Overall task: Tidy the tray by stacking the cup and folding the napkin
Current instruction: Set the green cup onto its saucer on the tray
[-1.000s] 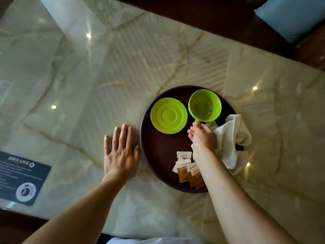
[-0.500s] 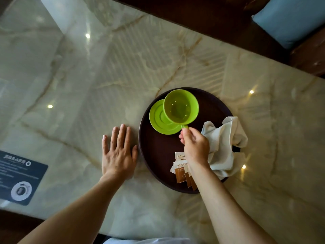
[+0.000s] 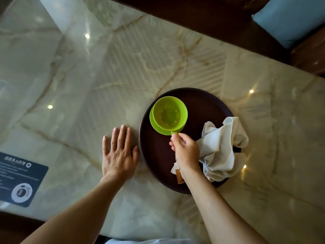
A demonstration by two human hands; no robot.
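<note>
A round dark brown tray (image 3: 207, 103) lies on the marble table. A lime green cup (image 3: 169, 113) sits over the matching green saucer (image 3: 154, 125) at the tray's left side, covering most of it. My right hand (image 3: 185, 152) pinches the cup's small handle from the near side. A crumpled white napkin (image 3: 221, 152) lies at the tray's right edge, partly hanging over the rim. My left hand (image 3: 119, 152) rests flat on the table, fingers spread, just left of the tray.
Brown and white sachets (image 3: 178, 175) lie on the tray's near part, mostly hidden under my right wrist. A dark blue card (image 3: 19, 180) lies at the table's near left. A blue cushion (image 3: 292, 20) sits beyond the far edge.
My right hand carried the cup from the tray's far right leftward, onto the saucer. The left hand stayed flat beside the tray.
</note>
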